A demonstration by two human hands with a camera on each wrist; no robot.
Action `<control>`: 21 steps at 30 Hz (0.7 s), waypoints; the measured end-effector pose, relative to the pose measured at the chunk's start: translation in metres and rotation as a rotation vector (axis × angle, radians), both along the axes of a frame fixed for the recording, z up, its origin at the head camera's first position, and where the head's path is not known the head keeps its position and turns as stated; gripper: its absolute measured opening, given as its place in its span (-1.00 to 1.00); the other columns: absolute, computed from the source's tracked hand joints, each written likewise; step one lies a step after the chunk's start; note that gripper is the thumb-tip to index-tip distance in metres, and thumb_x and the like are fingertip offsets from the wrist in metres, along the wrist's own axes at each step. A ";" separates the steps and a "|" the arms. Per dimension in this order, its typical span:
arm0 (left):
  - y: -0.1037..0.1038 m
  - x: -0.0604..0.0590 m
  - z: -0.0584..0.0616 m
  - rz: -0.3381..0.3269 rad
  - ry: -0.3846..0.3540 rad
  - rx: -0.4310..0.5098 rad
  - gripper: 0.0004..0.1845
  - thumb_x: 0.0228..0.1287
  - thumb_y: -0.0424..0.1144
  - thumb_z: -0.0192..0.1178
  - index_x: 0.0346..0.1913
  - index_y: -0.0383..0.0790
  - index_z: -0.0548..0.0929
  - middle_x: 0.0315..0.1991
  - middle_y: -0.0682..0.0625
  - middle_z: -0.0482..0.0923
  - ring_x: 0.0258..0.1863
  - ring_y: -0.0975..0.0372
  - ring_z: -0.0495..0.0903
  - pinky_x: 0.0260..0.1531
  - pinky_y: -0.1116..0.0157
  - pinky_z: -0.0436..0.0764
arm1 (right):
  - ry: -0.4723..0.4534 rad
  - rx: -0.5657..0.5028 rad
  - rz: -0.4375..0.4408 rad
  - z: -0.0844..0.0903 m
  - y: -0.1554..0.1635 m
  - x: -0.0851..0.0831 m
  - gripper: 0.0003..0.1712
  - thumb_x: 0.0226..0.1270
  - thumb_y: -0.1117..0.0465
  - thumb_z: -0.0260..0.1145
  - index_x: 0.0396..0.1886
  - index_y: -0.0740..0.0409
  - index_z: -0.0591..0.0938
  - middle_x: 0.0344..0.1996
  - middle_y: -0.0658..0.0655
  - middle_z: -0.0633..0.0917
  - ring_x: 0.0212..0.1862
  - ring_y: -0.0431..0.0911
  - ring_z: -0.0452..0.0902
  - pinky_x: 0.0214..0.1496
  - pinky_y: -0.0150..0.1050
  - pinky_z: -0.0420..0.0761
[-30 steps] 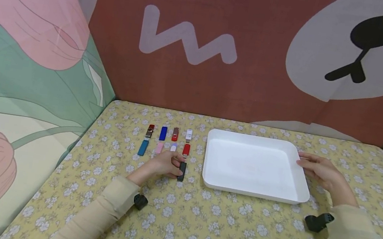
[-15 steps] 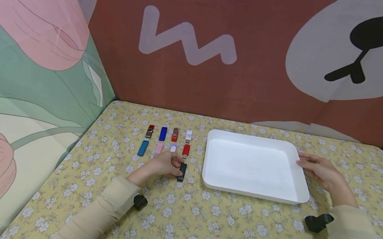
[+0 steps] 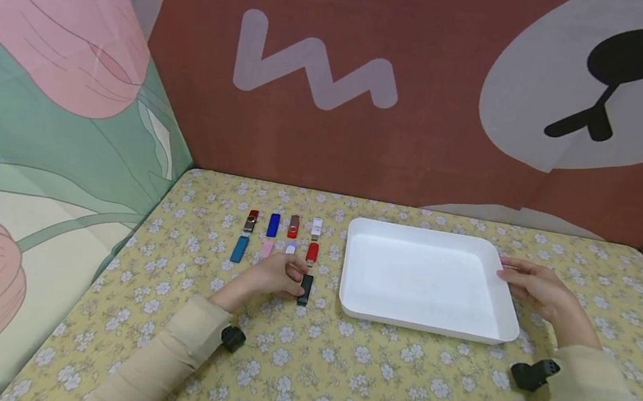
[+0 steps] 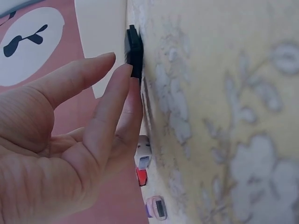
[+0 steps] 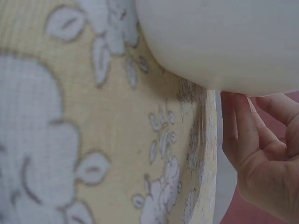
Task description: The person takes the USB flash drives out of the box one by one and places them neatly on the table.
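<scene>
A black USB stick (image 3: 305, 290) lies on the flowered cloth, left of the white tray (image 3: 427, 327). My left hand (image 3: 274, 275) is at its left side. In the left wrist view, fingertips (image 4: 125, 71) touch or nearly touch the stick (image 4: 135, 53), with the thumb extended and not closed round it. My right hand (image 3: 543, 293) rests its fingertips against the outside of the tray's right wall. From the right wrist view, its fingers (image 5: 245, 123) are extended under the tray's curved side (image 5: 224, 51), not curled round the rim.
Beyond my left hand lie two rows of USB sticks, among them a red one (image 3: 312, 253), a white one (image 3: 317, 229), a dark blue one (image 3: 273, 224), a teal one (image 3: 239, 248) and a pink one (image 3: 267, 248), the last partly hidden. A printed backdrop (image 3: 329, 147) rises behind the table.
</scene>
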State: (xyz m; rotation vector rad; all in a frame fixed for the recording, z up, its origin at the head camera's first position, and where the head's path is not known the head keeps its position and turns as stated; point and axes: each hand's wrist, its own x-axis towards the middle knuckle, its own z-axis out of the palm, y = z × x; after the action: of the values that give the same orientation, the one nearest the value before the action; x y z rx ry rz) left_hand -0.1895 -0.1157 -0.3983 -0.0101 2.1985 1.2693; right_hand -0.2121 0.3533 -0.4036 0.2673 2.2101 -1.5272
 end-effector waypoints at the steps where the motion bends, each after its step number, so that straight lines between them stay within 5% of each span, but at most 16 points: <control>1: 0.000 0.000 0.000 0.000 0.003 0.002 -0.55 0.18 -0.47 0.26 0.16 -0.33 0.50 -0.05 -0.18 0.51 -0.12 0.13 0.58 -0.23 0.30 0.71 | 0.001 0.000 -0.002 0.000 0.000 0.000 -0.06 0.36 -0.01 0.22 0.48 0.37 -0.01 -0.37 -0.55 0.49 -0.28 -0.59 0.53 -0.12 -0.54 0.64; 12: -0.009 0.001 0.014 -0.046 0.085 -0.036 -0.52 0.16 -0.41 0.28 0.18 -0.30 0.49 -0.04 -0.18 0.55 -0.26 0.18 0.62 -0.29 0.32 0.69 | -0.023 -0.048 -0.054 -0.002 0.000 0.003 -0.27 0.34 0.01 0.26 0.41 0.09 0.23 -0.37 -0.53 0.50 -0.29 -0.57 0.53 -0.15 -0.55 0.63; 21: -0.023 0.000 0.029 -0.053 0.126 -0.022 -0.48 0.26 -0.33 0.21 0.29 -0.26 0.40 0.09 -0.24 0.46 -0.13 0.10 0.59 -0.14 0.17 0.67 | -0.004 0.005 -0.049 -0.003 -0.005 0.001 -0.03 0.36 -0.01 0.23 0.50 0.34 -0.06 -0.36 -0.51 0.43 -0.31 -0.58 0.50 -0.16 -0.56 0.62</control>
State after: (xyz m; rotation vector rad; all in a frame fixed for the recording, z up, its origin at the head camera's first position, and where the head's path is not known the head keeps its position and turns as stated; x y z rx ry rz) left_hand -0.1893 -0.1383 -0.3696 0.1215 2.3040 1.2474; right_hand -0.2112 0.3486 -0.4064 0.3279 2.2201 -1.5451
